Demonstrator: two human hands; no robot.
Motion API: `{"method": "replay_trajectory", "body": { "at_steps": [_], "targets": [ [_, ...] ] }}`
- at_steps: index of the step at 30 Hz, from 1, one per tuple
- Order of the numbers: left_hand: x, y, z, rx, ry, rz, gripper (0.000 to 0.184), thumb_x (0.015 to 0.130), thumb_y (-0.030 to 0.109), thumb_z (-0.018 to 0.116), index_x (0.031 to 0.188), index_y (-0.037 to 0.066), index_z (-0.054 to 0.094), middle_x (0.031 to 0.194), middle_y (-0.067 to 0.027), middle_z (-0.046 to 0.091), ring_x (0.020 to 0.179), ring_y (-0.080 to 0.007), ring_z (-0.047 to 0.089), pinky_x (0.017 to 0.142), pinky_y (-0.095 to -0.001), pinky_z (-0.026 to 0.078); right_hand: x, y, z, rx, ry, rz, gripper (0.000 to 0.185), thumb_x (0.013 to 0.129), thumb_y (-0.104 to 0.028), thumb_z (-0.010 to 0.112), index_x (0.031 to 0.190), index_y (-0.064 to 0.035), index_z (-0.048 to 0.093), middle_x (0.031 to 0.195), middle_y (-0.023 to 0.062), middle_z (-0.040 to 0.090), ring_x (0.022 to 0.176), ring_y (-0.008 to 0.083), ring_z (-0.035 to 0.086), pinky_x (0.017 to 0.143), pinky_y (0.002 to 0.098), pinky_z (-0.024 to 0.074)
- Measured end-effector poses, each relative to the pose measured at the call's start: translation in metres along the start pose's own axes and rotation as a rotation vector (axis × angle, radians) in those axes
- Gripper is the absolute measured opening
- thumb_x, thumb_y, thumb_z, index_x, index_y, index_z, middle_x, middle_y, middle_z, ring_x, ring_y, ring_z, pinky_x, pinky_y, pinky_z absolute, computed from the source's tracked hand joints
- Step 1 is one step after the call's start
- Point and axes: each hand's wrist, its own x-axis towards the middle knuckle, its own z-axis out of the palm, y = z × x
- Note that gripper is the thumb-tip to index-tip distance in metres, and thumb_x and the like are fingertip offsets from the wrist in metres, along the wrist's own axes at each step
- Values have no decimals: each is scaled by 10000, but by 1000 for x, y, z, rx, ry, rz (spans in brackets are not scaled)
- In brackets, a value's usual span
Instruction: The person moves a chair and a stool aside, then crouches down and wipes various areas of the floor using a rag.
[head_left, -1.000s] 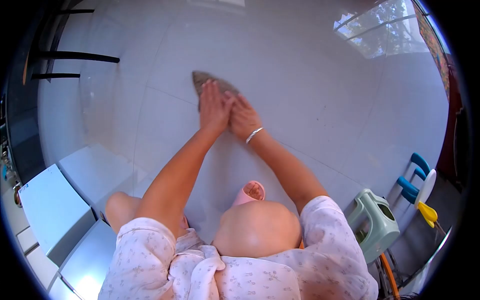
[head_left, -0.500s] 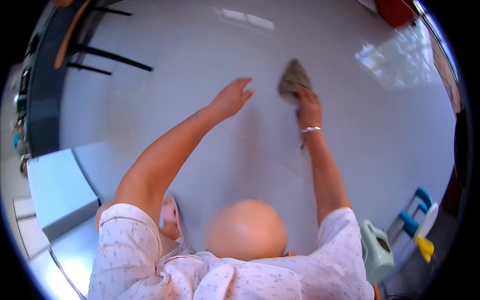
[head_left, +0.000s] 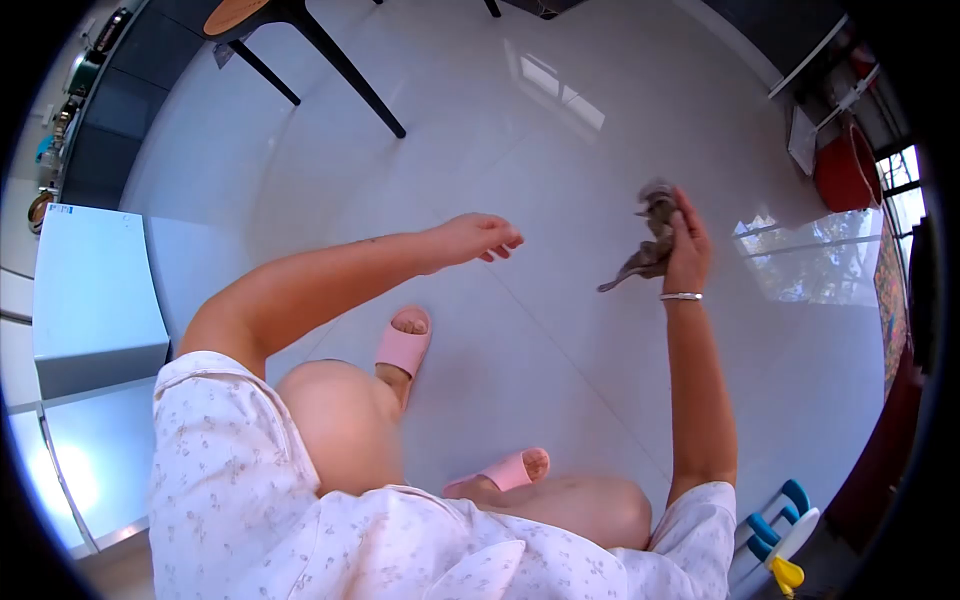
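A crumpled grey-brown cloth (head_left: 655, 235) hangs from my right hand (head_left: 688, 245), whose fingers are wrapped round it; a silver bracelet circles that wrist. Part of the cloth dangles to the left over the pale tiled floor (head_left: 560, 330). My left hand (head_left: 475, 240) is in the air left of the cloth, its fingers loosely curled but apart, with nothing in it. Pink slippers (head_left: 403, 343) are on my feet below the hands.
A black-legged chair (head_left: 350, 75) stands at the upper left. White cabinet units (head_left: 100, 290) are at the left edge. A red bucket (head_left: 848, 170) stands at the upper right. Blue-handled items (head_left: 775, 525) and a yellow one lean at the lower right.
The cloth, earlier flat on the floor under both hands, is now bunched in my right hand, farther right. My left hand came off it and moved away. The view has turned and my legs have shifted.
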Motion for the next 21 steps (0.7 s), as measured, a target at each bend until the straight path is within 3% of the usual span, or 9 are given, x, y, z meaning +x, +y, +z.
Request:
{"method": "replay_trajectory", "body": {
  "at_steps": [4, 5, 7, 8, 9, 12, 16, 19, 21],
  "targets": [
    [26, -10, -10, -692, -1, 93, 555, 968, 467, 410, 1242, -2, 523, 1244, -131, 555, 1160, -235, 518, 1013, -379, 391, -29, 17, 66, -74, -248, -32, 324, 929, -53, 505, 1241, -42, 595, 1164, 47, 625, 1059, 124, 558, 942, 253, 421],
    [30, -9, -13, -691, -26, 97, 555, 968, 467, 410, 1242, -2, 523, 1244, -131, 555, 1160, -235, 518, 1013, -379, 391, -42, 15, 83, -187, -311, -42, 326, 922, -39, 499, 1234, -28, 591, 1181, 56, 618, 1060, 128, 561, 941, 260, 428],
    [39, -5, -19, -1018, 37, 45, 592, 959, 493, 423, 1275, -4, 479, 1205, -142, 565, 1142, -235, 529, 1014, -379, 389, -71, 39, 110, -213, -416, -64, 319, 890, 7, 482, 1184, -39, 596, 1167, 109, 608, 1040, 219, 580, 906, 303, 457],
    [61, -30, -23, -1053, 40, 6, 520, 936, 364, 535, 1304, 11, 436, 1179, -148, 570, 1101, -242, 556, 957, -374, 447, -102, 48, 131, -371, -497, -379, 349, 849, 34, 487, 1166, -62, 597, 1143, 140, 602, 1002, 297, 562, 876, 356, 463],
    [66, -43, -23, -1047, 24, 4, 520, 936, 364, 535, 1304, 11, 436, 1179, -148, 570, 1101, -242, 556, 957, -374, 447, -114, 57, 139, -459, -517, -461, 370, 817, 42, 501, 1158, -67, 595, 1159, 144, 589, 987, 339, 538, 867, 395, 454],
    [70, -76, -13, -1033, 279, 25, 581, 791, 49, 660, 1313, 43, 403, 1189, -142, 542, 1053, -247, 565, 830, -361, 511, -145, 87, 152, -535, -507, -513, 391, 780, 21, 568, 1160, -71, 592, 1230, 99, 561, 1085, 312, 521, 904, 396, 449],
    [59, -111, -18, -859, 344, 76, 533, 802, 26, 631, 1296, 85, 439, 1189, -133, 541, 1066, -228, 549, 876, -352, 472, -173, 109, 173, -619, -547, -435, 484, 749, 49, 593, 1215, -79, 561, 1288, 104, 519, 1147, 319, 491, 952, 400, 424],
    [29, -159, -26, -618, 495, 175, 518, 809, 38, 630, 1291, 100, 452, 1205, -127, 531, 1089, -227, 529, 919, -372, 440, -186, 144, 193, -752, -672, -494, 518, 727, -44, 657, 1231, -90, 548, 1347, 80, 479, 1222, 279, 466, 971, 396, 405],
    [37, -224, -29, 98, 883, 158, 545, 826, 105, 634, 1332, 145, 434, 1260, -149, 487, 1144, -256, 490, 1011, -386, 369, -196, 168, 213, -792, -872, -423, 562, 729, -78, 650, 1275, -141, 535, 1450, 88, 388, 1336, 275, 348, 1066, 413, 313]
  ]
}}
